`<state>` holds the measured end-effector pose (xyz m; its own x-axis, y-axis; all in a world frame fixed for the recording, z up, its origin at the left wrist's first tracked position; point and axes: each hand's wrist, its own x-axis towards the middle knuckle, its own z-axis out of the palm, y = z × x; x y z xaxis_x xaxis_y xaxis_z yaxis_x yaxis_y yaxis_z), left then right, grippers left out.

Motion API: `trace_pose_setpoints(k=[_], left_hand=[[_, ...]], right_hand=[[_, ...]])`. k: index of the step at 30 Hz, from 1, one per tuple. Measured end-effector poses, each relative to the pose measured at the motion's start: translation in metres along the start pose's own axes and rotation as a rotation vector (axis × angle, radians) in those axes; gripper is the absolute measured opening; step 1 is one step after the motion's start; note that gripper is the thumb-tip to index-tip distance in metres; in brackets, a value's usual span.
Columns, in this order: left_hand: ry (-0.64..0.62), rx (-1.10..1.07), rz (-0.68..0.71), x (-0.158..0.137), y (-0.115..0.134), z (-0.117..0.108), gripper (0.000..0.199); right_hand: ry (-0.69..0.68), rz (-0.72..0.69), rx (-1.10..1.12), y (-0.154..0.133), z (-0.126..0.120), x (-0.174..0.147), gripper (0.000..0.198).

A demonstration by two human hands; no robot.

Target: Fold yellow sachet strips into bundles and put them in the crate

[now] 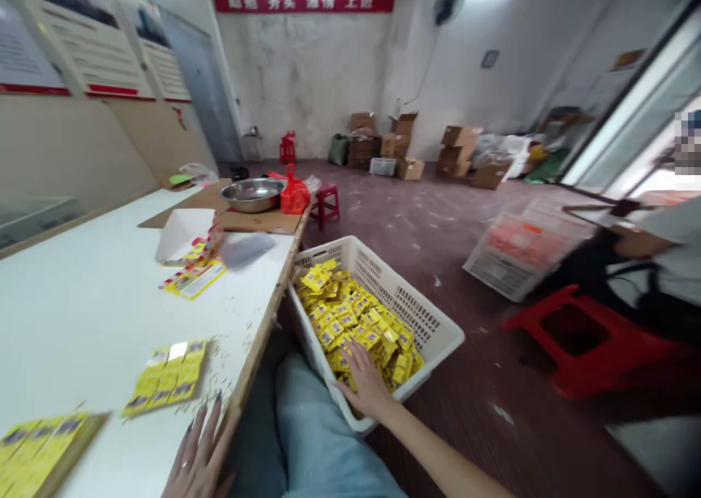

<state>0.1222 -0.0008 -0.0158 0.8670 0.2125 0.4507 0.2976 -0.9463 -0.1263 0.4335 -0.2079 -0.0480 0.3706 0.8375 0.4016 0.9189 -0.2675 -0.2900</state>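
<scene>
My left hand (198, 450) rests on the white tabletop near its wooden edge, fingers apart and holding nothing. Just beyond it lies a block of yellow printed packets (169, 375) in rows, with small scraps scattered beside it. A thicker stack of similar yellow packets (41, 450) sits at the lower left. My right hand (366, 385) reaches into a white plastic basket (432, 323) and touches the heap of loose yellow packets (355, 315) inside. Its fingers are stretched out over the heap, with no packet visibly gripped; the fingertips are partly lost among the packets.
Farther along the table (109, 279) are an open white box (186, 234), a metal basin (253, 195) and a red plastic bag (294, 195). Right of the basket are a red stool (618, 352), a filled crate (515, 253) and a partly visible person. Cardboard boxes (364, 147) line the far wall.
</scene>
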Motion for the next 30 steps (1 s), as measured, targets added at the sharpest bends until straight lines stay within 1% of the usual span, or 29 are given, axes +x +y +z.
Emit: trace_pose_setpoints(k=[2,6,8,10,14,21,25,30], left_hand=[[-0.02,0.056,-0.075,-0.003,0.012,-0.006,0.074],[-0.038,0.08,-0.297,0.0,0.033,-0.015,0.087],[-0.066,0.087,-0.386,0.0,0.041,-0.021,0.093],[-0.101,0.097,-0.439,-0.001,0.045,-0.025,0.097],[-0.138,0.111,-0.456,-0.002,0.049,-0.027,0.098],[-0.147,0.144,-0.432,-0.004,0.048,-0.023,0.1],[-0.212,0.141,-0.465,-0.004,0.044,-0.02,0.096],[-0.301,0.096,-0.547,0.001,0.048,-0.027,0.098]], right_hand=[[0.008,-0.018,-0.007,-0.002,0.002,-0.001,0.056],[-0.018,-0.075,-0.029,-0.012,0.004,-0.005,0.047],[-0.02,-0.063,-0.035,-0.016,0.005,-0.014,0.046],[-0.016,-0.038,-0.043,-0.017,0.005,-0.026,0.048],[0.007,-0.02,-0.063,-0.015,0.003,-0.043,0.049],[0.02,-0.019,-0.08,-0.017,0.0,-0.042,0.053],[0.025,-0.006,-0.094,-0.019,0.003,-0.041,0.054],[0.092,-0.036,-0.084,-0.02,0.01,-0.041,0.053]])
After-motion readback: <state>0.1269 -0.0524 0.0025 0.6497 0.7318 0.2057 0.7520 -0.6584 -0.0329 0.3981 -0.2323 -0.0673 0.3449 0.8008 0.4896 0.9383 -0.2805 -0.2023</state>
